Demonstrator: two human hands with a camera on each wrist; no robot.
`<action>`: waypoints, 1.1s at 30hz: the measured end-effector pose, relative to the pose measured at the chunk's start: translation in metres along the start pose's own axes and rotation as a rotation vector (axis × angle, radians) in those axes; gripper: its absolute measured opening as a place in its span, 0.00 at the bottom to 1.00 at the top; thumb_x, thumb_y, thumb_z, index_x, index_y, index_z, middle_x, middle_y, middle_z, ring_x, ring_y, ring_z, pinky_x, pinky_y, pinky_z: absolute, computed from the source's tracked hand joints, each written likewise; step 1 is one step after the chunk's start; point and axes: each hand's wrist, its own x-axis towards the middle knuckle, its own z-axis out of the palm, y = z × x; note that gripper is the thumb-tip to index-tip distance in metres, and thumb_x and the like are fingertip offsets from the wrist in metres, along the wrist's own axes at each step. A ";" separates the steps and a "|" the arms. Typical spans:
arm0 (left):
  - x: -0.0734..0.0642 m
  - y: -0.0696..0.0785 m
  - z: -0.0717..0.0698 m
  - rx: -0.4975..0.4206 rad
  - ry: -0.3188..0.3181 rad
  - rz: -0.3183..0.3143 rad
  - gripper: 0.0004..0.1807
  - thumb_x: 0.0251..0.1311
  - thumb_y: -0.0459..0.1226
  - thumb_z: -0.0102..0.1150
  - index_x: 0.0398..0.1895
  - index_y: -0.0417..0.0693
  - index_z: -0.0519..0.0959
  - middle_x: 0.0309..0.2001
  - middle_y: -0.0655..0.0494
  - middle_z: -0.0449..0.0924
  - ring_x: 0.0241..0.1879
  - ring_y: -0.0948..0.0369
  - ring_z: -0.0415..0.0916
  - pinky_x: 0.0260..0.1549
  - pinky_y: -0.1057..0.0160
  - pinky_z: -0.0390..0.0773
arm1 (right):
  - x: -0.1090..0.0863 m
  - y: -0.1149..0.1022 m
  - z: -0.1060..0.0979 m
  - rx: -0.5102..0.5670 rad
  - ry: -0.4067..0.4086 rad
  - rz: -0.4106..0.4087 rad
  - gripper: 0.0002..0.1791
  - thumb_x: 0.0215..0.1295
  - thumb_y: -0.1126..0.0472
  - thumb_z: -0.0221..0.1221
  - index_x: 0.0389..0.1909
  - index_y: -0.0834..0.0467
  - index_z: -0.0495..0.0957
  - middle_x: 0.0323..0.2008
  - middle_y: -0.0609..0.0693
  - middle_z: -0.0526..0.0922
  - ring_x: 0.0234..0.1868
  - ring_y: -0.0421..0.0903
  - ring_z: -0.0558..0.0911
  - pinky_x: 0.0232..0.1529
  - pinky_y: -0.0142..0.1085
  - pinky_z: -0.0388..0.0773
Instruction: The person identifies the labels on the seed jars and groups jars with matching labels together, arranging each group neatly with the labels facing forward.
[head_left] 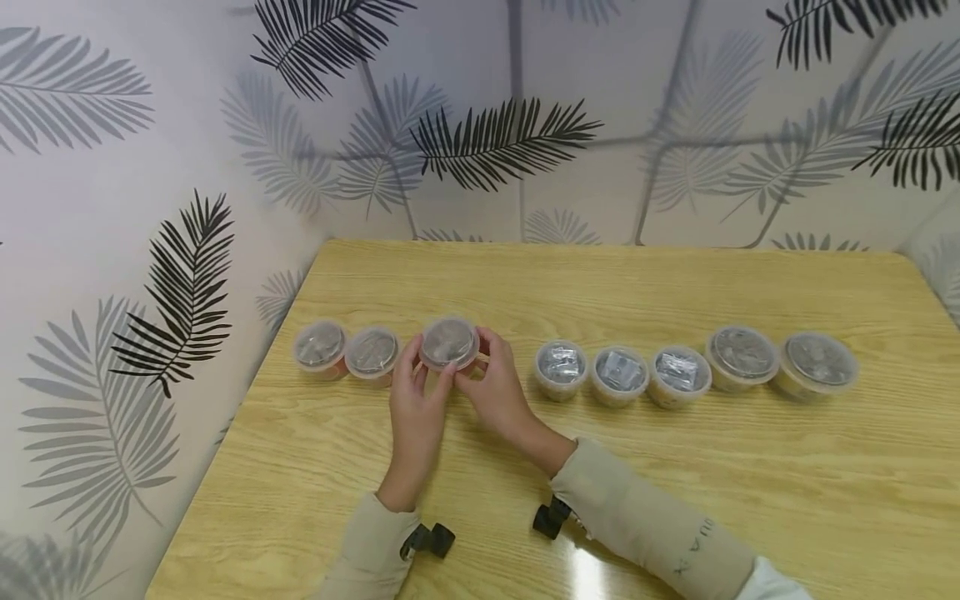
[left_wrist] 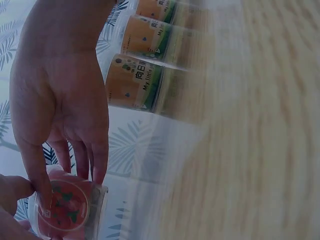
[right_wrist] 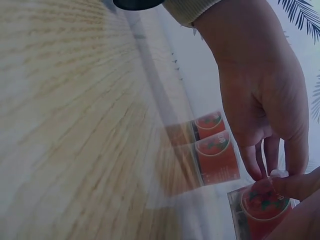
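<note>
Between both hands is a round plastic cup (head_left: 450, 342) with a translucent top and dark contents. Its red label (left_wrist: 69, 205) shows a tomato picture in the left wrist view. My left hand (head_left: 416, 408) grips the cup's left side, thumb at the near face. From the right, my right hand (head_left: 498, 392) pinches it with thumb and fingers. In the right wrist view the cup (right_wrist: 265, 210) appears raised a little off the table. Two similar red-labelled cups, one farther left (head_left: 318, 346) and one nearer (head_left: 372, 352), stand to the left of my hands.
Right of my hands, a row holds small cups with silver packets (head_left: 561, 367) and two wider tubs (head_left: 742, 357). Orange-labelled cups (left_wrist: 132, 82) show in the left wrist view. The wooden table (head_left: 480, 283) meets a leaf-patterned cloth (head_left: 510, 200) behind.
</note>
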 end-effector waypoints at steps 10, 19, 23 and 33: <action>-0.004 -0.002 0.000 0.119 0.006 -0.013 0.28 0.62 0.26 0.52 0.63 0.23 0.58 0.65 0.30 0.52 0.65 0.42 0.52 0.59 0.47 0.61 | 0.004 0.010 0.011 0.055 -0.042 0.034 0.36 0.58 0.70 0.62 0.64 0.68 0.54 0.61 0.62 0.63 0.60 0.54 0.68 0.57 0.38 0.69; -0.007 -0.003 0.001 0.093 0.044 -0.164 0.30 0.64 0.28 0.50 0.65 0.25 0.54 0.68 0.31 0.41 0.67 0.46 0.49 0.62 0.53 0.58 | 0.000 0.000 0.013 0.206 -0.106 0.080 0.36 0.58 0.77 0.58 0.64 0.74 0.50 0.62 0.69 0.59 0.62 0.61 0.65 0.60 0.46 0.65; -0.009 -0.008 0.004 0.050 0.068 -0.167 0.30 0.62 0.26 0.50 0.65 0.25 0.53 0.67 0.31 0.43 0.67 0.47 0.49 0.62 0.53 0.57 | -0.005 -0.013 0.011 0.209 -0.104 0.092 0.35 0.58 0.79 0.56 0.63 0.76 0.49 0.61 0.70 0.59 0.63 0.61 0.63 0.61 0.46 0.63; -0.008 -0.043 0.001 -0.004 0.058 -0.161 0.32 0.63 0.27 0.50 0.68 0.33 0.51 0.67 0.41 0.47 0.67 0.52 0.50 0.63 0.55 0.58 | -0.007 -0.019 0.012 0.130 -0.098 0.077 0.33 0.59 0.76 0.56 0.62 0.76 0.51 0.58 0.71 0.60 0.61 0.62 0.63 0.61 0.49 0.62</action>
